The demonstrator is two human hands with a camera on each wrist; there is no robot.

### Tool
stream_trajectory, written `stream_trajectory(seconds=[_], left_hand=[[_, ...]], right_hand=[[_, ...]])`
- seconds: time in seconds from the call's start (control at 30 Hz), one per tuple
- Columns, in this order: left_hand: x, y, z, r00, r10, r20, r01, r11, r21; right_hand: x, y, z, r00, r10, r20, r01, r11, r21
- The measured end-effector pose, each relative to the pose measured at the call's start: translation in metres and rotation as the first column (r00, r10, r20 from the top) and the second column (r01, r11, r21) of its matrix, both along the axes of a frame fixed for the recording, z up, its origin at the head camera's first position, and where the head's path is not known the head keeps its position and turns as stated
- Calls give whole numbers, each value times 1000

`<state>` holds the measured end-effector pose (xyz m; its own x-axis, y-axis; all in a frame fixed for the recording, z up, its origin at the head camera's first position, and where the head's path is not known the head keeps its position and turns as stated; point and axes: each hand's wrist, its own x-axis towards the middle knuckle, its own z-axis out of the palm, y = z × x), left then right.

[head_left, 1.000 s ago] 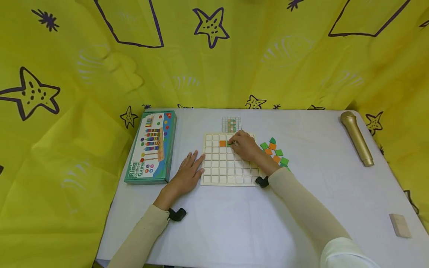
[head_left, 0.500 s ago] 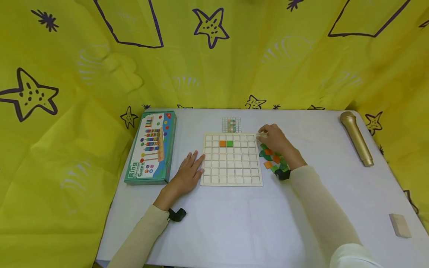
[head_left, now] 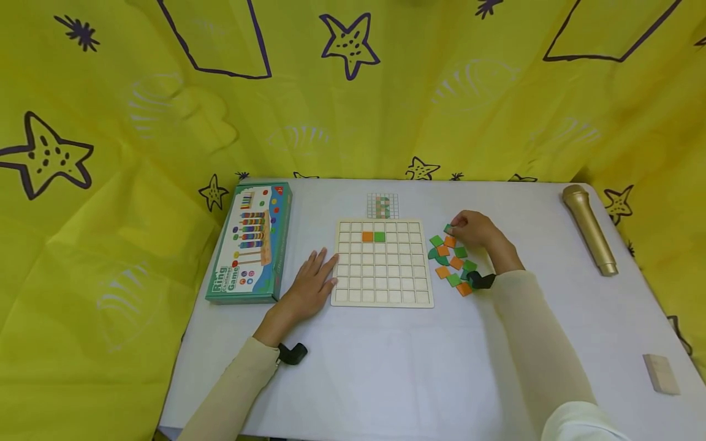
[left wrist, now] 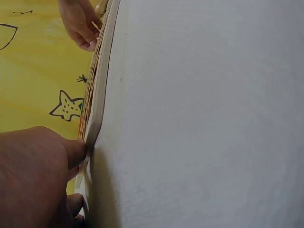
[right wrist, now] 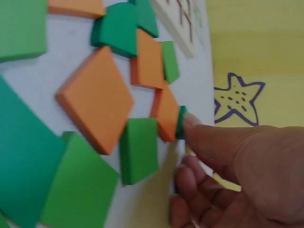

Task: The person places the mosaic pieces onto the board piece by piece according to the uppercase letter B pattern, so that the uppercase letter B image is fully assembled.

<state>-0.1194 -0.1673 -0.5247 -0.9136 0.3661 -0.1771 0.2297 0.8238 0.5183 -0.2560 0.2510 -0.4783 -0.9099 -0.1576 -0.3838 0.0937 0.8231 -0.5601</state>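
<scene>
A pale wooden grid board [head_left: 382,275] lies on the white table, with an orange square tile [head_left: 367,236] and a green square tile [head_left: 379,236] side by side in its second row. My left hand [head_left: 306,286] rests at the board's left edge with fingers extended; the left wrist view shows the thumb touching the rim. Right of the board, loose orange and green tiles [head_left: 456,263] lie scattered. At the far end of these, my right hand [head_left: 475,229] pinches a dark green quarter-circle tile [right wrist: 181,122] between thumb and fingertips, its far side hidden by the thumb.
A small pattern card [head_left: 383,206] lies just beyond the board. To the left is a green game box [head_left: 248,245]. A gold microphone [head_left: 588,231] lies at the far right, and a wooden block [head_left: 660,374] sits near the right edge.
My right hand has left the green tile in the board's second row and moved right to the dark green tile in the loose group. The left hand has stayed in place.
</scene>
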Motion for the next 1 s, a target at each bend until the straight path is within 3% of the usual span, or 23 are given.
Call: stream_trajectory(seconds=[0.23,0.47,0.73,1.0], left_hand=[[-1,-1,0,1000,-4,5,4,1000,-1],[0,1,2,1000,-3,8,3,1000,-7],[1,0,3,1000,-10,4,10,1000,9],[1,-1,3,1000,-5,2,5,1000,20]], right_hand=[[-4,-9,-12,993,37,-110,-44,997,-61],[-5,-9,-11,992,94,-85,-103,988,-113],[-3,-13,-17,994,33,-101,-44,993,-107],[0,-20,-19,986,52,-159,-68,992,-103]])
